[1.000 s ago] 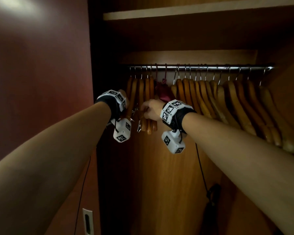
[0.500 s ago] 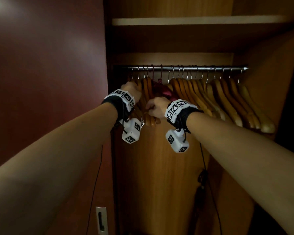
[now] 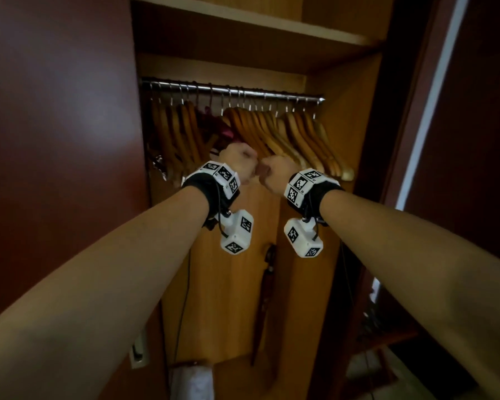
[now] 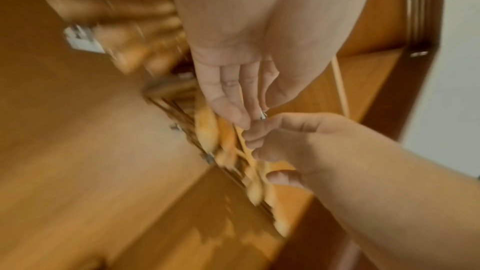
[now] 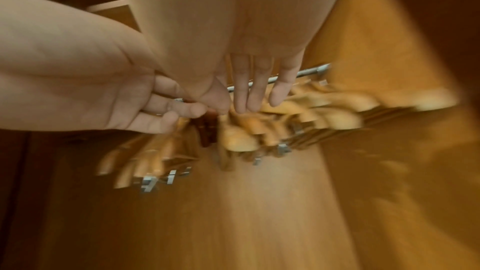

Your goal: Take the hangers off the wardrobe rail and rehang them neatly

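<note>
Several wooden hangers hang on the metal rail (image 3: 231,90), a left bunch (image 3: 176,134) and a larger right bunch (image 3: 295,134), with a dark red hanger (image 3: 218,127) between them. My left hand (image 3: 238,163) and right hand (image 3: 274,171) meet knuckle to knuckle at the hangers' lower front ends. In the blurred left wrist view my left hand (image 4: 241,98) pinches a small metal part (image 4: 263,115) between thumb and fingers. My right hand (image 4: 272,141) curls its fingers on the edge of a wooden hanger (image 4: 244,147). Nothing hangs below either hand.
A shelf (image 3: 243,21) runs above the rail. The dark red open door (image 3: 55,140) stands at the left and the wardrobe frame (image 3: 401,111) at the right. A dark object (image 3: 267,284) hangs on the back panel, and a white bundle (image 3: 191,382) lies at the bottom.
My left hand left the left bunch and moved right and down. My right hand came down too, and the two now touch. My view pulled back and tilted.
</note>
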